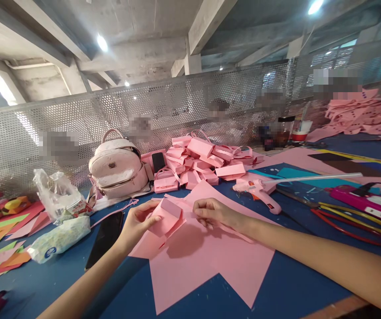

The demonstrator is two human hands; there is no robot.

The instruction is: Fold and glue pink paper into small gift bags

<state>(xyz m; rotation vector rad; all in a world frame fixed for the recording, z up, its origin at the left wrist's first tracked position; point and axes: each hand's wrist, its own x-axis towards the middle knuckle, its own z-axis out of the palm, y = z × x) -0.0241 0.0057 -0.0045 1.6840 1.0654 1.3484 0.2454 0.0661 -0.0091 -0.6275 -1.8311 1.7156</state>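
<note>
My left hand point(145, 220) grips a small folded pink paper bag point(168, 218), thumb on its near face and fingers behind. Just to its right, my right hand point(215, 212) is closed in a pinch. A narrow pink paper strip point(237, 233) trails out from under the right hand; the fingers partly hide its other end. Beneath both hands lie large pink paper sheets point(190, 277) with pointed corners. Past them rises a heap of folded pink paper bags point(200, 153), some with strip handles. A pink glue gun point(258, 190) rests to the right.
On the left are a black phone point(106, 239), a tissue pack point(60, 239), a plastic bag point(59, 195) and a pale backpack point(117, 166). Yellow-and-red-handled scissors point(353, 221) and a magenta power strip point(365, 201) lie right. A perforated metal screen point(177, 104) stands behind.
</note>
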